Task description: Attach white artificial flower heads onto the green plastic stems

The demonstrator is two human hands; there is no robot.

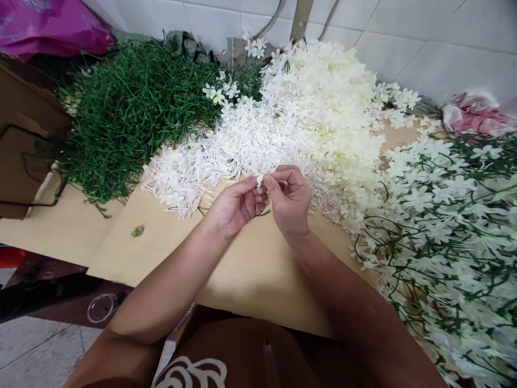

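Note:
My left hand (239, 206) and my right hand (291, 200) meet fingertip to fingertip over the table. Between their pinched thumbs and forefingers is a small white artificial flower (259, 178), mostly covered by the fingers. A bit of green stem (263, 213) shows just below the hands; whether I hold it I cannot tell. Right behind them lies a heap of thin white pieces (242, 140), which runs into a taller pile of cream-white artificial petals (335, 102).
Green plastic stems (137, 108) are heaped at the back left, beside a cardboard box (28, 129). On the right spread many white flowers on green stems (452, 231). Brown cardboard (250, 275) covers the table. A tiled wall (428, 32) stands behind, with a purple bag (48, 24) at far left.

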